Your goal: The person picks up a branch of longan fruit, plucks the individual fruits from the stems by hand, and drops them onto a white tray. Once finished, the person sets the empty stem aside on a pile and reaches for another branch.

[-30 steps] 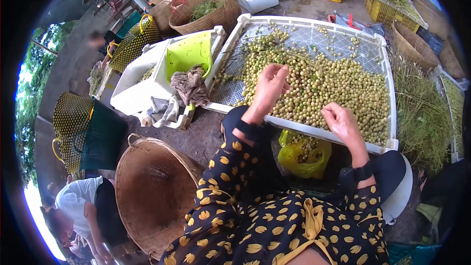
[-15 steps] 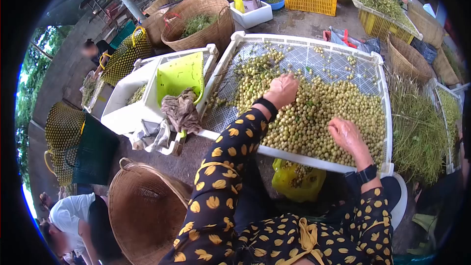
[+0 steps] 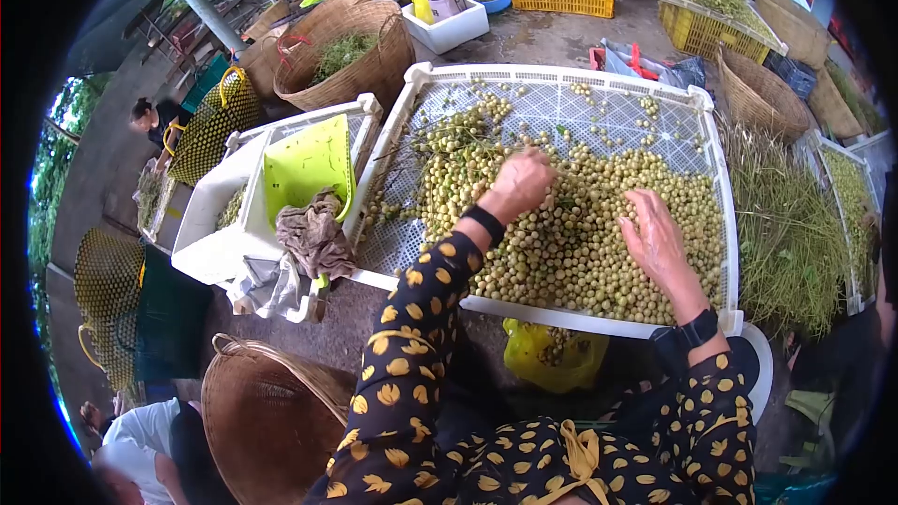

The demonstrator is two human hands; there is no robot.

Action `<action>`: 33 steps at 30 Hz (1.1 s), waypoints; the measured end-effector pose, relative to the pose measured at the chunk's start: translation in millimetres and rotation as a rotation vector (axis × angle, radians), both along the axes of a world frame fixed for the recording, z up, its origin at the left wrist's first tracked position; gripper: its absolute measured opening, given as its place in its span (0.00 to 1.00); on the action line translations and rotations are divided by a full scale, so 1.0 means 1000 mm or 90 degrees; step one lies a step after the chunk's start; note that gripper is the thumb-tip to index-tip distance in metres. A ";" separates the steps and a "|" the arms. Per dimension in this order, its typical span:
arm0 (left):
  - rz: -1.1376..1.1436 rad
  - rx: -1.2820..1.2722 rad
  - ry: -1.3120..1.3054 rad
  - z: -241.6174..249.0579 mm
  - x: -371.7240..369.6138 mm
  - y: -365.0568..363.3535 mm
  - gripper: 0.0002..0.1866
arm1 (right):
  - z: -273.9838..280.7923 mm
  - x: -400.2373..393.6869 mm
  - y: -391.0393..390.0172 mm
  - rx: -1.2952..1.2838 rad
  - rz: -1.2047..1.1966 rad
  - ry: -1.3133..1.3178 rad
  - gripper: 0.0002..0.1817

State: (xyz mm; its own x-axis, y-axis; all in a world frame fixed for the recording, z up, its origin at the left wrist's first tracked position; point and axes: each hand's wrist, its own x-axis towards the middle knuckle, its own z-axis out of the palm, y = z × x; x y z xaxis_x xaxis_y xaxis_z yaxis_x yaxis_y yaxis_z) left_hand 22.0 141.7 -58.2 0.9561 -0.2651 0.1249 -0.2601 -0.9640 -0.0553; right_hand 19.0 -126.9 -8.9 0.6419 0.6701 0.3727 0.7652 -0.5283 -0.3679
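Small round yellow-green fruits (image 3: 599,234) lie spread over a white mesh tray (image 3: 599,316) in front of me, with some stems and leaves among them at the left. My left hand (image 3: 520,185) is over the middle of the pile, its fingers curled down and pressed together; whatever they hold is hidden. To its right, my right hand (image 3: 657,236) rests low over the fruits, fingers stretched and apart, holding nothing. Under the tray's front edge hangs a yellow plastic bag (image 3: 557,360) with a few fruits showing.
Left of the tray stand a white foam box (image 3: 210,252), a lime-green scoop (image 3: 304,168) and a crumpled brown cloth (image 3: 313,232). A wicker basket (image 3: 271,411) sits at lower left. Cut stems (image 3: 781,234) are heaped at the right. Several people work around, one crouching (image 3: 145,454) at lower left.
The view has shifted, so most things sit further left. My right hand's fingers have straightened and spread. My left hand remains over the pile, its fingers still curled.
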 end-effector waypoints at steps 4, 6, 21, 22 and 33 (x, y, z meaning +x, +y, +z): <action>-0.083 -0.059 -0.120 0.011 -0.035 -0.070 0.07 | -0.023 0.002 0.023 -0.048 0.044 -0.095 0.34; -0.165 -0.144 -0.259 0.013 -0.046 -0.087 0.05 | -0.029 0.001 0.024 -0.020 0.076 -0.071 0.28; 0.205 -1.091 0.178 0.048 -0.064 -0.091 0.18 | 0.018 -0.012 0.005 0.245 0.071 0.773 0.16; 0.165 -1.091 0.176 0.051 -0.065 -0.091 0.16 | 0.013 -0.013 0.005 0.262 0.083 0.785 0.17; 0.237 -1.227 0.112 0.059 -0.071 -0.072 0.13 | 0.003 -0.016 0.012 0.249 0.109 0.811 0.16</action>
